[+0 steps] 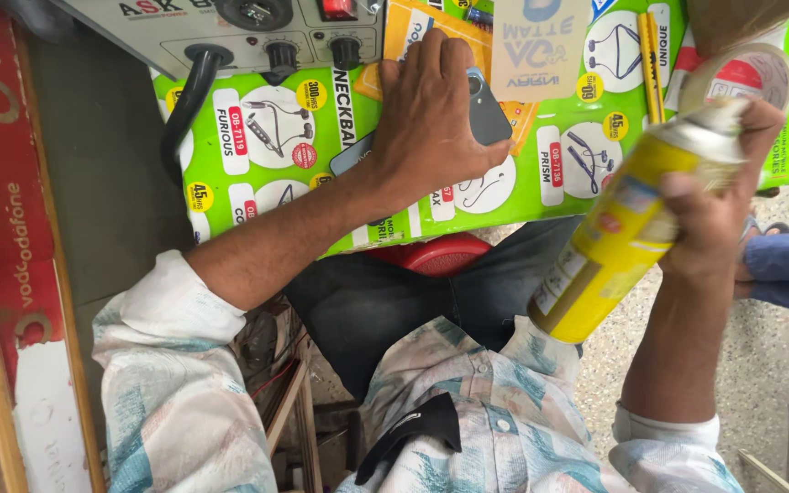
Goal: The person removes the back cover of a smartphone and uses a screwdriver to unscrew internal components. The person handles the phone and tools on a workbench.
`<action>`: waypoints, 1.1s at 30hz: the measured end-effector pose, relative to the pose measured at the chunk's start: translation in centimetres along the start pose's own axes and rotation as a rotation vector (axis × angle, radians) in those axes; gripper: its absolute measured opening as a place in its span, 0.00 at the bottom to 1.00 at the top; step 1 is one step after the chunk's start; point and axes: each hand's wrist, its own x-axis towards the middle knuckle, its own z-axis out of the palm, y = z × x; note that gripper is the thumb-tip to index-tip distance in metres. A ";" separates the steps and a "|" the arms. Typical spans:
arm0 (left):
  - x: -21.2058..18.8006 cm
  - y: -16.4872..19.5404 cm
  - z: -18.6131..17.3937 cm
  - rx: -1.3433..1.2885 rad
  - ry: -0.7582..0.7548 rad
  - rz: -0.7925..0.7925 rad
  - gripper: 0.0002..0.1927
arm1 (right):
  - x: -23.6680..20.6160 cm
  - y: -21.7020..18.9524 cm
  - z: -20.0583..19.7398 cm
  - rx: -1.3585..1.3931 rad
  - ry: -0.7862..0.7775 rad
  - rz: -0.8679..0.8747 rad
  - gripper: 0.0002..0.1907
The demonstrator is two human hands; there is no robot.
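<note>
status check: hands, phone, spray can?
Left hand flat on the dark phone, pinning it to the green poster surface. Right hand gripping the yellow spray can, raised off the surface. Nothing between can and phone.

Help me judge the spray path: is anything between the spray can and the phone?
Yes: the left hand lies on the phone, covering most of it. Nothing else visible separates it from the right hand's yellow spray can.

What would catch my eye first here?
The yellow spray can, gripped in the right hand at the right, stands out most. Next is the left hand, lying flat on a dark smartphone at upper middle. The phone rests on a bright green printed sheet that covers the work surface.
</note>
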 end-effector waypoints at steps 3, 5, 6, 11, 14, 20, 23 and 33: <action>0.1 0.1 0.0 -0.004 0.005 0.002 0.43 | -0.2 -0.3 0.2 -0.189 -0.127 -0.034 0.45; 0.1 0.0 0.0 -0.007 0.000 0.012 0.43 | -0.4 -0.8 0.9 -0.193 -0.143 0.004 0.47; 0.1 0.0 0.0 -0.007 -0.003 0.012 0.43 | -0.6 -1.1 1.4 -0.167 -0.116 0.055 0.45; 0.1 0.1 0.1 -0.004 0.016 0.011 0.43 | 0.2 -3.3 4.3 -0.397 -0.088 0.088 0.37; 0.2 0.1 0.2 -0.001 0.024 0.008 0.43 | 1.6 -5.5 6.2 -0.907 -0.129 -0.020 0.37; 0.5 0.0 0.5 -0.013 0.028 0.002 0.43 | 5.4 -7.5 9.7 -1.546 -0.201 -0.203 0.35; 0.5 0.0 0.6 -0.016 0.032 -0.006 0.44 | 6.5 -7.6 10.4 -1.636 -0.262 -0.263 0.35; 0.7 -0.1 0.8 0.001 0.029 -0.002 0.46 | 7.4 -7.0 10.6 -1.733 -0.349 -0.254 0.36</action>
